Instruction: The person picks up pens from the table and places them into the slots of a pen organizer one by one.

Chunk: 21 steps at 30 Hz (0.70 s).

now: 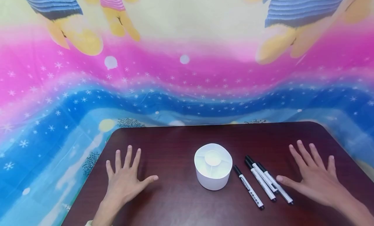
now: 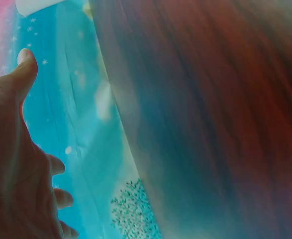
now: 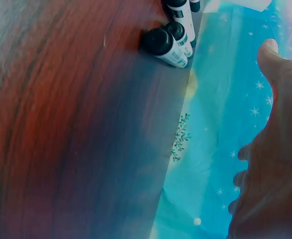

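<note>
A white round container (image 1: 213, 184) with inner dividers stands near the middle of the table. Right of it lie several black-capped white markers, one marker (image 1: 249, 188) closest to the container and the others grouped together; a few marker ends (image 3: 173, 50) show in the right wrist view. My left hand (image 1: 124, 184), fingers spread, is left of the container and holds nothing. On the other side, my right hand (image 1: 317, 180) is spread beside the grouped markers, also holding nothing. The left wrist view shows the left hand (image 2: 16, 149) with its thumb raised; the right hand (image 3: 275, 149) looks similar.
The dark red-brown table (image 1: 172, 138) has rounded far corners. Behind and beside it hangs a pink, blue and cream cloth (image 1: 175, 80) printed with snowflakes and cartoon figures. Part of a white object (image 2: 34, 6) shows at the top of the left wrist view.
</note>
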Tool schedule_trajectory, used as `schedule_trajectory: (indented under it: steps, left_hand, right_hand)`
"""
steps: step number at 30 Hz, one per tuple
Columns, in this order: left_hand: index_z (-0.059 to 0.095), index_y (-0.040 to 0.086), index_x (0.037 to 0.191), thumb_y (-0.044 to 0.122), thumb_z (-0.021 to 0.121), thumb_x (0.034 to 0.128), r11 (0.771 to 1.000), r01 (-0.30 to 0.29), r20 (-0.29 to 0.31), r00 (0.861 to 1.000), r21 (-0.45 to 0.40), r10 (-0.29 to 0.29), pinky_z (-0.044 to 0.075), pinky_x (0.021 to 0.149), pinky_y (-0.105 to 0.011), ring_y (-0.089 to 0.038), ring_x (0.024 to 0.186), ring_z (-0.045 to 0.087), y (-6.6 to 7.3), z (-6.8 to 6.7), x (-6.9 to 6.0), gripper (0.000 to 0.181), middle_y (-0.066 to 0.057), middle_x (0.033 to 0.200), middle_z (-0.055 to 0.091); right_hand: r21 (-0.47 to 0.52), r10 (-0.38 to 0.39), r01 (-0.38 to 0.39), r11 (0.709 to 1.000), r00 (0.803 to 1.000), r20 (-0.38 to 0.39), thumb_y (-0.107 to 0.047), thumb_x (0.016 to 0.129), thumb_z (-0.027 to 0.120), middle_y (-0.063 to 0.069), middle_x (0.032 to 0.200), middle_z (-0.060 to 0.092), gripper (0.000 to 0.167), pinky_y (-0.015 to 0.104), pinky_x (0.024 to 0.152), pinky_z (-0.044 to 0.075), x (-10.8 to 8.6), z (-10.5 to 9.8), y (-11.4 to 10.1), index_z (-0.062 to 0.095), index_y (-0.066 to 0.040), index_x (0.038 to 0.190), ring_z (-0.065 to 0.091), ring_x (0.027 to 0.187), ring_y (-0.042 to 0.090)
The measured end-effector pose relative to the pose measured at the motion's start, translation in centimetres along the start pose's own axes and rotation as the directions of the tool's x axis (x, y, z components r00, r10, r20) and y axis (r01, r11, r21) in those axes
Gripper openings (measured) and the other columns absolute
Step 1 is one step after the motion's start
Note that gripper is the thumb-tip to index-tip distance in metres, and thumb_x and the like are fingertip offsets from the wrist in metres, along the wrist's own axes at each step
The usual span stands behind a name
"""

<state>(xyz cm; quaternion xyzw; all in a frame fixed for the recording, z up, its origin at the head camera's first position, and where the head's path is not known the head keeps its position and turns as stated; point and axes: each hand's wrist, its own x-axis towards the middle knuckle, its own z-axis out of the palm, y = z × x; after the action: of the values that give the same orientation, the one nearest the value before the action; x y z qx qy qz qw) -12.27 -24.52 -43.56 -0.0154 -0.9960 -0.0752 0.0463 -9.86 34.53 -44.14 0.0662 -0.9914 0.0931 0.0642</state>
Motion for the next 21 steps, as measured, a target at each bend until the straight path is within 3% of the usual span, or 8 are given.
schedule_trajectory:
  steps: [14,19,21]
  left_hand:
    - [0.021,0.022,0.173,0.088,0.067,0.0804,0.996,-0.074,-0.015,0.997,-0.050,0.074,0.001,0.123,-0.083,-0.053,0.165,0.000,3.2,0.3,1.3,0.123,-0.015,0.182,0.008]
    - [0.023,0.021,0.173,0.087,0.070,0.0787,0.990,-0.128,-0.038,0.991,-0.066,0.126,0.006,0.125,-0.080,-0.050,0.166,0.006,4.5,0.3,1.7,0.124,-0.014,0.181,0.013]
    - [0.023,0.021,0.173,0.085,0.072,0.0781,0.985,-0.153,-0.042,0.988,-0.081,0.150,0.008,0.126,-0.079,-0.049,0.166,0.008,5.0,0.4,1.9,0.125,-0.014,0.181,0.015]
  right_hand:
    - [0.053,-0.062,0.063,0.997,0.998,-0.012,-0.066,0.090,0.076,0.013,0.181,-0.013,0.124,0.069,0.116,-0.033,0.3,1.4,-0.6,0.004,-0.010,0.173,-0.025,0.164,0.037]
    - [0.164,-0.092,0.092,0.982,0.996,-0.005,-0.058,0.090,0.081,0.019,0.181,-0.003,0.123,0.075,0.123,-0.018,0.5,1.6,-0.7,0.005,-0.009,0.173,-0.014,0.167,0.042]
    - [0.195,-0.086,0.079,0.978,0.996,0.028,-0.057,0.090,0.081,0.020,0.181,-0.001,0.123,0.083,0.123,0.003,0.6,1.5,-0.8,0.004,-0.010,0.174,-0.008,0.167,0.045]
